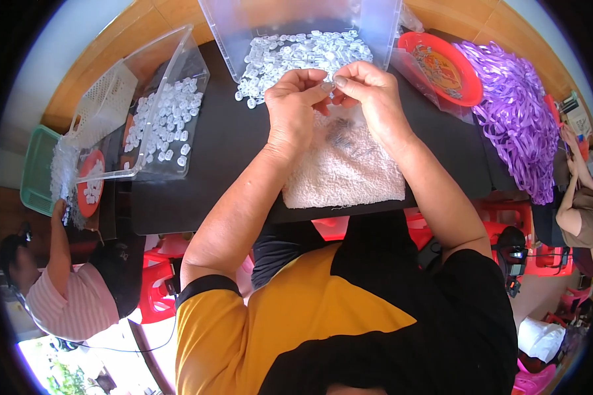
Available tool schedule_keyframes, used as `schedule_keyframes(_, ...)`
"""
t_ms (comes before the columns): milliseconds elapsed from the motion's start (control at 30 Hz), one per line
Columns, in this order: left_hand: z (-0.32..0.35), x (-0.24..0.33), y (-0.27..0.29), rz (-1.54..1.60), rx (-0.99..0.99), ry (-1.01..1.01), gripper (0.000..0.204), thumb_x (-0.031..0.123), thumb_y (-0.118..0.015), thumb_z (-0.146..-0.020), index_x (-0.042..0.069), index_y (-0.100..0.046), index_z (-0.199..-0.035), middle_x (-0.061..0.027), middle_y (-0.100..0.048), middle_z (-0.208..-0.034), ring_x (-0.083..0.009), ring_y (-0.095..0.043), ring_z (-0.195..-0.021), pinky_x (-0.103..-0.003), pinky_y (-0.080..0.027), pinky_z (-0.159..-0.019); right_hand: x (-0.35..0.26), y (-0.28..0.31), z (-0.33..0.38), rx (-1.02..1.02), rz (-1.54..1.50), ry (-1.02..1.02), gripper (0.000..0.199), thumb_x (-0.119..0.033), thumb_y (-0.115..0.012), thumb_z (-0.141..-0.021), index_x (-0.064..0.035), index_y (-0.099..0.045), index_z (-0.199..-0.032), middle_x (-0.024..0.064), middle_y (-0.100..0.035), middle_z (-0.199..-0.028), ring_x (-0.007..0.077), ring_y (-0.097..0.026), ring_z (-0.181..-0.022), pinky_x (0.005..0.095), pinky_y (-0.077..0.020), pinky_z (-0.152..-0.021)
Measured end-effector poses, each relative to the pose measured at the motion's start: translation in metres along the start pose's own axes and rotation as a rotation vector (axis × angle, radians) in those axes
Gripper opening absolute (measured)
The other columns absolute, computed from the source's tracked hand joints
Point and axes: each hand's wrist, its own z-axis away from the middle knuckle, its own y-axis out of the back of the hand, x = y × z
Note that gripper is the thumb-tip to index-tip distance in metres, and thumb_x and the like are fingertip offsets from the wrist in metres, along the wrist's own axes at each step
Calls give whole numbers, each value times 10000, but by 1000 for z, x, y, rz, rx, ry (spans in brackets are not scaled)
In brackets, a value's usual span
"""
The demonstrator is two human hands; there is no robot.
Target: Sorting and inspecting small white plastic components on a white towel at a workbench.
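My left hand (291, 108) and my right hand (379, 99) meet above the table, thumbs and fingertips pinched close together. Whatever they hold is too small and covered by the fingers to name. Under them lies a pale pink towel (349, 178), with a small heap of thin greyish pieces (341, 135) on its upper part. Just beyond my hands, a loose pile of small whitish clear plastic pieces (300, 52) spreads out from a clear plastic bin (296, 14) tipped toward me.
Left on the dark table (221, 141) stands a clear box (168, 170) with more plastic pieces. At right are a red plate (471, 92) holding small metal pieces and a heap of purple ribbons (507, 112). One person (72, 293) works at far left, another (576, 214) at far right.
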Motion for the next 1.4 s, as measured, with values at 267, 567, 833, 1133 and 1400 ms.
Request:
schedule_keyframes(267,2,7,0,71,-36,194,96,26,-678,-842,-35,-628,-896,-104,-667,-784,-139,-575,-620,-265,-467,-551,3,2,-1,4,16,0,68,-58,-615,-889,2,-640,-908,47,-646,-810,111,-611,-702,237,-495,-643)
schedule_keyframes(567,4,5,-2,209,-46,147,65,-28,-645,-849,-57,-640,-907,-114,-652,-817,-163,-586,-652,-271,-477,-583,3,3,-1,14,36,47,105,-118,-608,-914,-21,-644,-936,23,-644,-813,99,-612,-737,218,-451,-670)
schedule_keyframes(833,5,6,-2,175,25,135,72,-17,-645,-850,-49,-646,-915,-94,-636,-807,-150,-559,-623,-274,-477,-590,2,0,2,-14,60,48,106,-123,-614,-913,-23,-644,-930,17,-634,-804,93,-602,-733,217,-454,-666)
schedule_keyframes(1133,7,7,-5,30,33,19,76,-28,-614,-849,-53,-638,-916,-76,-628,-789,-126,-555,-623,-263,-476,-556,4,-1,2,9,49,87,76,-74,-618,-904,-2,-640,-908,21,-629,-782,78,-583,-704,227,-472,-636)
schedule_keyframes(1400,6,5,-5,35,43,17,71,-47,-607,-834,-56,-625,-902,-73,-620,-783,-121,-562,-626,-260,-473,-529,4,-3,2,15,51,75,66,-69,-620,-900,-5,-638,-902,12,-622,-772,70,-575,-696,221,-469,-631)
